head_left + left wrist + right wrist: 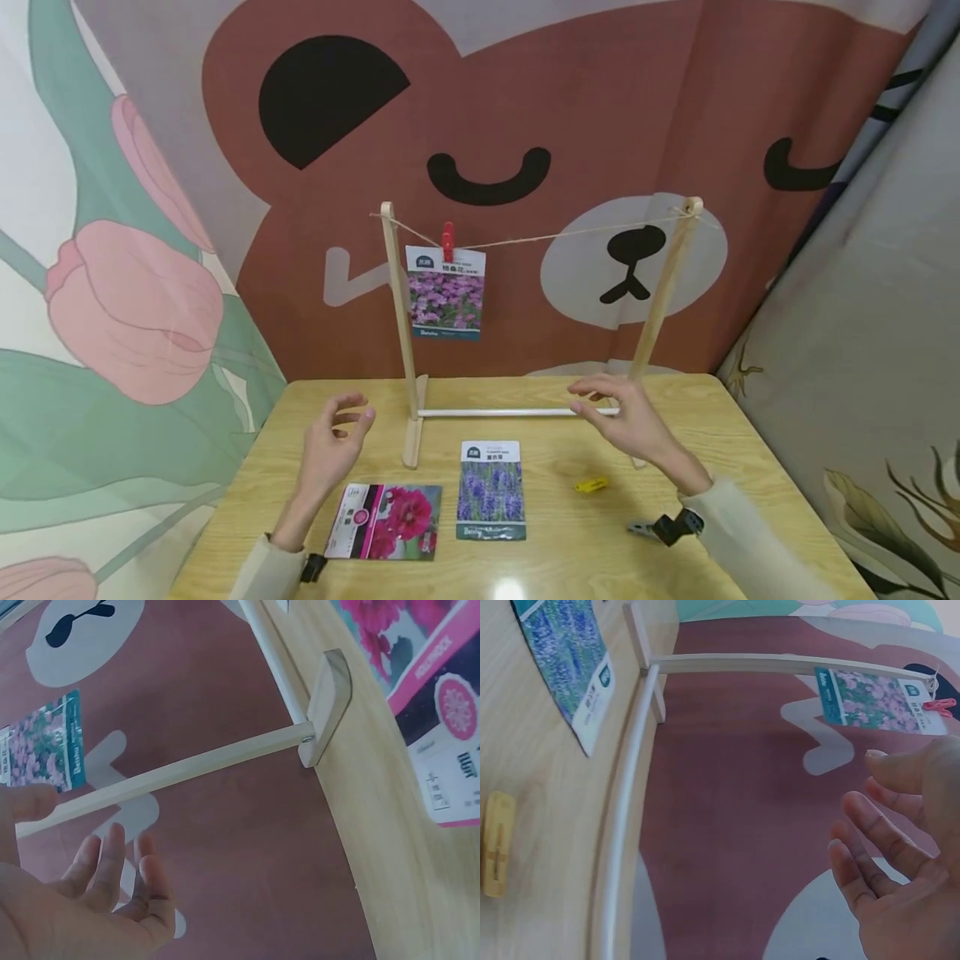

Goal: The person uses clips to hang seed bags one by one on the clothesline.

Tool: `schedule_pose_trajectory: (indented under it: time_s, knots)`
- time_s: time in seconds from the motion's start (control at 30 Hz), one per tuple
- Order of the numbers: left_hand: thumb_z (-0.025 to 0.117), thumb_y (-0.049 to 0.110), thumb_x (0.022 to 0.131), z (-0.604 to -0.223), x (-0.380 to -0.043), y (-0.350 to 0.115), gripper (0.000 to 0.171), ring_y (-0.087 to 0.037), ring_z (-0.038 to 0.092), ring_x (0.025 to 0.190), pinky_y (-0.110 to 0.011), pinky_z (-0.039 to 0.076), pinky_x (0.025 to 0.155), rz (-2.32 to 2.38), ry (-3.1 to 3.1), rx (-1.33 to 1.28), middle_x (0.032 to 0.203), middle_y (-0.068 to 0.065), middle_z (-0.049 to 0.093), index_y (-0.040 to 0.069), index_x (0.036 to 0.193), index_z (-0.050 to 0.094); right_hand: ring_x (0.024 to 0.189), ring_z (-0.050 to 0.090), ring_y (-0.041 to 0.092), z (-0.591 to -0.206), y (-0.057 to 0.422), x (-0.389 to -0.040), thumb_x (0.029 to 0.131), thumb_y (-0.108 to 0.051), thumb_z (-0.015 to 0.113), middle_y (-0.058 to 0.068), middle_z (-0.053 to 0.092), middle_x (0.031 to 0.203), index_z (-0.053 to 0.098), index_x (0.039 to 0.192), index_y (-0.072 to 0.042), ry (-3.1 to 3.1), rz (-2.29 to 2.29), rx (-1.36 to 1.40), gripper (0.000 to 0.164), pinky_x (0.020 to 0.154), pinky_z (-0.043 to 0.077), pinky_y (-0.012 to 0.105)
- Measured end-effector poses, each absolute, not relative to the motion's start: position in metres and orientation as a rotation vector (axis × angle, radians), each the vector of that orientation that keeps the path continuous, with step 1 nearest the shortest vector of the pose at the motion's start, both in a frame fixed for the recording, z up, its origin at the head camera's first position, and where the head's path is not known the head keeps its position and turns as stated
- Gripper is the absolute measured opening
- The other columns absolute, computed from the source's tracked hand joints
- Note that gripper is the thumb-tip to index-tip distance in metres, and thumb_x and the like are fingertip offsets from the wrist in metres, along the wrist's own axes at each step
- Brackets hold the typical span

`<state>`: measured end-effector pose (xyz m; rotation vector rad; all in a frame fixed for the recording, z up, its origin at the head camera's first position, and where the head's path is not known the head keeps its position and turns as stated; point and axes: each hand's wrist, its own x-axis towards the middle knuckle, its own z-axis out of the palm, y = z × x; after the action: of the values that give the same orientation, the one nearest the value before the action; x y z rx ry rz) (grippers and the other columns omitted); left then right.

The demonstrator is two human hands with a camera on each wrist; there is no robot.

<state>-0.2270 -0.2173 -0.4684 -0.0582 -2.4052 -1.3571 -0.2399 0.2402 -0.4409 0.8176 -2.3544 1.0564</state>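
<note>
A brown bear-print cloth (600, 100) backs the wooden table (585, 550) as I watch remotely through three cameras. I count three seed packets, two clips and two posts: the mauve-flowered packet (446, 300) hangs by the red clip (448, 237) from a string (562, 235), near the left post (400, 312), its long axis vertical; the lavender-blue packet (491, 492) lies on the table, long axis running away from the person, header toward the white rod (495, 412); the pink-flowered packet (405, 521) lies crosswise beside it, header pointing left. The yellow clip (592, 484) rests to their right, mostly sideways. Both raised hands hold nothing, fingers loosely bent, thumbs apart: the left hand (337, 446) outside the left post, the right hand (626, 412) across my view of the right post (666, 287). I see the string's longer span run from red clip to right post, and the tabletop extend rightward beneath the right forearm (686, 471) to its edge
</note>
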Motion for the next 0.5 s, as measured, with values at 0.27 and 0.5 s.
schedule_pose_trajectory:
  time_s: [0.27,0.5]
  knots:
    - [0.073,0.022,0.103,-0.482,-0.229,-0.213,0.031,-0.038,0.072,0.109,-0.045,0.052,0.087,-1.288,-2.436,-0.139,0.128,-0.014,0.074,0.006,0.129,0.068,0.103,0.072,0.025,-0.460,0.244,-0.234,0.097,-0.010,0.080,0.006,0.078,0.117,0.079,0.120,-0.014,-2.395,1.112,0.761,0.024,0.084,0.061,0.041]
    - [0.073,0.023,0.103,-0.491,-0.230,-0.210,0.032,-0.039,0.071,0.113,-0.048,0.052,0.091,-1.290,-2.494,-0.171,0.130,-0.014,0.073,0.007,0.131,0.068,0.103,0.073,0.025,-0.480,0.250,-0.227,0.096,-0.012,0.081,0.004,0.078,0.120,0.079,0.121,-0.017,-2.439,1.089,0.712,0.026,0.085,0.059,0.033]
